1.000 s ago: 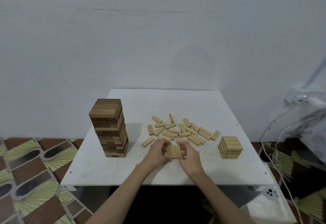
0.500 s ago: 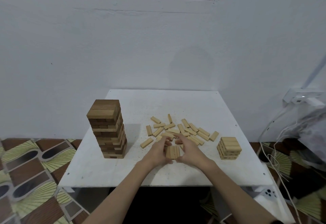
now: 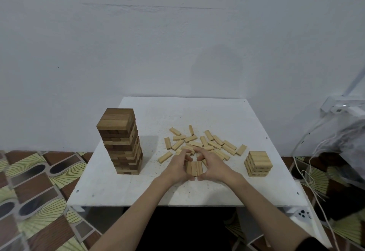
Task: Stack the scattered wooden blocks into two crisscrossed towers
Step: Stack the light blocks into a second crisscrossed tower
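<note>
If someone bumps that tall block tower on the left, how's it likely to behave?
The tall tower is narrow for its height, so it would probably tip. Its layers look slightly uneven, so loose blocks may slide apart rather than move as one. The short stack looks steadier.

Tan loose blocks (image 3: 199,143) on white table (image 3: 122,189) — brown-banded tower (image 3: 120,142).

**Layout on the tabletop**

A tall tower (image 3: 120,142) is set near the left edge of the tabletop (image 3: 217,110). A short tower (image 3: 258,164) is placed near the right edge. Between them, loose blocks (image 3: 205,142) are scattered about the middle. Toward the front edge, 3 blocks (image 3: 194,168) are enclosed side by side between the left hand (image 3: 177,166) and the right hand (image 3: 212,165).
</note>
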